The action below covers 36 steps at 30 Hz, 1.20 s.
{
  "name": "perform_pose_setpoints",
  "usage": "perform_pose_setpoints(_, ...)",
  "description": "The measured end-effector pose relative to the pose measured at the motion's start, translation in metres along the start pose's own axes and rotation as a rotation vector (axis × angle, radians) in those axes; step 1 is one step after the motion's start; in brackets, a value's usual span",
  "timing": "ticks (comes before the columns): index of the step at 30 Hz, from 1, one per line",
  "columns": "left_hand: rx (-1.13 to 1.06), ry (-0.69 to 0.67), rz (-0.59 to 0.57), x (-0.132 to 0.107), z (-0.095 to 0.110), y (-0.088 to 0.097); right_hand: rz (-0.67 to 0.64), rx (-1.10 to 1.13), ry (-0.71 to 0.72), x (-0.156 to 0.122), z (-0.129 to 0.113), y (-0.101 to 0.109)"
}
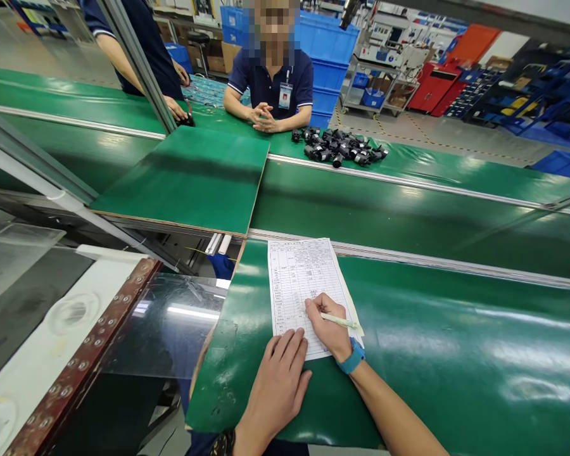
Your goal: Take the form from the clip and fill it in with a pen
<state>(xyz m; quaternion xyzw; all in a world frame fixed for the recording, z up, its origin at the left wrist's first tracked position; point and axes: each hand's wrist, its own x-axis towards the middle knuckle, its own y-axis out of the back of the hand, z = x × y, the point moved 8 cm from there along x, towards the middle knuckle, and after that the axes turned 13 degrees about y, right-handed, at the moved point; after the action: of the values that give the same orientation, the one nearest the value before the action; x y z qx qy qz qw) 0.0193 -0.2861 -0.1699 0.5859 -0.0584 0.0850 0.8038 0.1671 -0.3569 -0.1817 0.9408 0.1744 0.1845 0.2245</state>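
A printed paper form [300, 278] lies on the green work surface [456, 354] in front of me. My right hand [327, 326], with a blue band at the wrist, grips a pale pen [342, 322] and its tip rests on the lower part of the form. My left hand [278, 377] lies flat, fingers together, pressing on the sheet's bottom left corner. A dark watch sits on my left wrist.
A green board [190, 180] bridges the conveyor belt [408, 209]. A pile of small black parts [339, 147] lies at the far side. A seated person [273, 82] has clasped hands; another person [142, 50] stands left. A clear panel [171, 323] is at my left.
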Motion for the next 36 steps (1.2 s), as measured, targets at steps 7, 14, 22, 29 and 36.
perform_pose_setpoints(7,-0.055,0.028,0.039,0.002,-0.001,0.004,0.057,-0.112,0.072,0.0,0.001,0.002)
perform_pose_setpoints(14,-0.045,0.015,0.021,0.002,-0.001,0.002,0.051,-0.168,0.143,0.0,-0.005,0.001)
perform_pose_setpoints(22,-0.006,-0.005,0.01,0.001,0.0,0.001,0.077,-0.192,0.164,0.0,-0.006,0.001)
perform_pose_setpoints(29,0.012,0.005,0.011,-0.001,-0.002,0.002,0.192,-0.139,0.118,-0.001,-0.009,0.017)
perform_pose_setpoints(36,0.009,-0.062,0.267,0.002,-0.004,0.012,0.188,-0.087,0.018,0.016,0.031,0.046)
